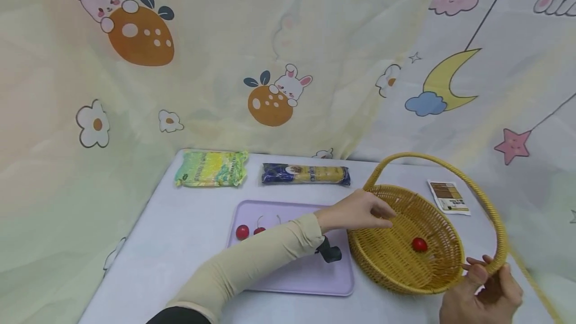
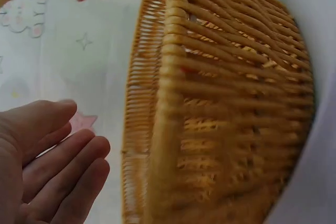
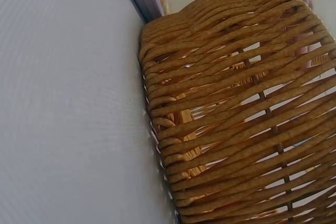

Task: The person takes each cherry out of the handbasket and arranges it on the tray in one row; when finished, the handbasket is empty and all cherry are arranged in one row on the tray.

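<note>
My left hand (image 1: 362,210) reaches over the left rim of a yellow wicker basket (image 1: 382,259), its fingers loosely bent with nothing between them. In the left wrist view the same hand (image 2: 58,166) shows beside the basket wall (image 2: 231,103). One red cherry (image 1: 419,244) lies on the basket floor. At the near right, my right hand (image 1: 483,294) grips the lower end of the basket's arched handle (image 1: 488,204). On a lilac tray (image 1: 310,284) lie a cherry (image 1: 242,232) and another stemmed cherry (image 1: 259,230), partly hidden by my left sleeve.
Behind the tray lie a green-yellow packet (image 1: 211,168) and a long blue and yellow pack (image 1: 306,174). A small brown and white sachet (image 1: 449,197) sits behind the basket at the right. A printed curtain (image 1: 216,39) hangs along the table's back edge.
</note>
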The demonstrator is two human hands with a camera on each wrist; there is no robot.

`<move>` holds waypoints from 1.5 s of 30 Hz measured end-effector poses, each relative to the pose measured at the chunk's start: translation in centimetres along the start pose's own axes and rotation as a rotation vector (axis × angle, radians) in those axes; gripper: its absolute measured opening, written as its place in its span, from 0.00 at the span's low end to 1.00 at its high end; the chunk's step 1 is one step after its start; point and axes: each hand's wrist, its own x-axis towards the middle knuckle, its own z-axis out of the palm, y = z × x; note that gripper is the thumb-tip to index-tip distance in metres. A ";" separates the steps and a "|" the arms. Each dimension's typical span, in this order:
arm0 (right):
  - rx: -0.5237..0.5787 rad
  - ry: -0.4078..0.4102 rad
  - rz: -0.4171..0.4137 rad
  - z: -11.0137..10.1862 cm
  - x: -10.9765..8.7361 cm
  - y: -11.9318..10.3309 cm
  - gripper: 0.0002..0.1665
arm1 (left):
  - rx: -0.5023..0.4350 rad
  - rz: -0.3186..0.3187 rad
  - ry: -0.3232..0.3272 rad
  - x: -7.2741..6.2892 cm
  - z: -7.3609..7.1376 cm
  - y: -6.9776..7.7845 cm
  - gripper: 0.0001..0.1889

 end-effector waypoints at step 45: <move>0.216 0.068 -0.115 0.8 0.5 0.7 0.26 | 0.242 -0.134 -0.168 10.8 9.4 0.6 0.15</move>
